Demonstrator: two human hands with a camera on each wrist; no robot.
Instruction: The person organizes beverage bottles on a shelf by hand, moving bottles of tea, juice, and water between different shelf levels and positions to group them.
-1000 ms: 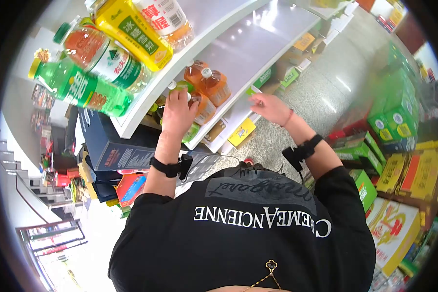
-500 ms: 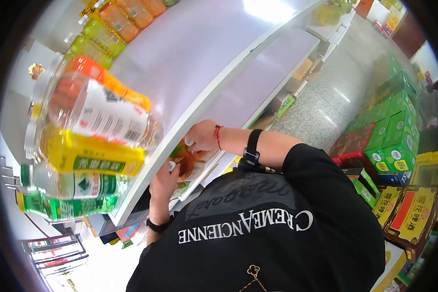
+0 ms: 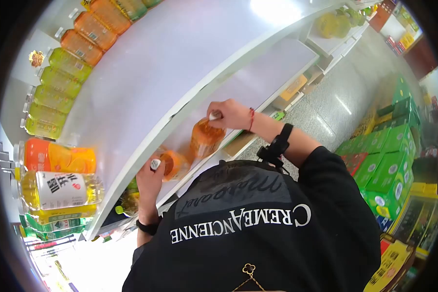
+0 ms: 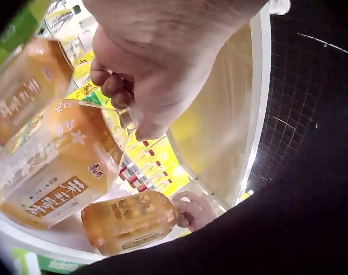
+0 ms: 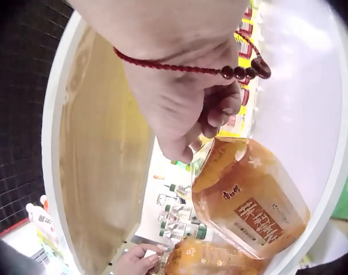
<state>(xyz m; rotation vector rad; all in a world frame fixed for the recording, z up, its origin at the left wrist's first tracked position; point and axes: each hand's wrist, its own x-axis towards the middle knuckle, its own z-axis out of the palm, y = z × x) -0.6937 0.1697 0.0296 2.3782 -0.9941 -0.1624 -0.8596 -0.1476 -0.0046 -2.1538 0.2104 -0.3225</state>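
My left hand [image 3: 150, 182] grips an orange drink bottle [image 3: 174, 165] by its white cap on the lower shelf. The left wrist view shows that bottle [image 4: 59, 166] large and tilted below the curled fingers, with another orange bottle [image 4: 30, 86] beside it. Farther along the shelf, my right hand [image 3: 231, 116], with a red bracelet at the wrist, pinches the white cap of a second orange bottle [image 3: 207, 138]. In the right wrist view this bottle [image 5: 251, 200] hangs under thumb and fingers, its label facing the camera. Fingers partly hide both caps.
The upper shelf edge [image 3: 170, 119] curves just above both hands. Large bottles [image 3: 63, 190] stand at its left end, with a row of green and orange bottles [image 3: 58, 92] behind. Green cartons [image 3: 387, 170] are stacked at the right. A dark bottle [image 3: 129, 203] lies near the left wrist.
My right hand has come in from the aisle side to a bottle, then shifted right along the shelf with it. My left hand stays at the bottles' caps. The head view has turned.
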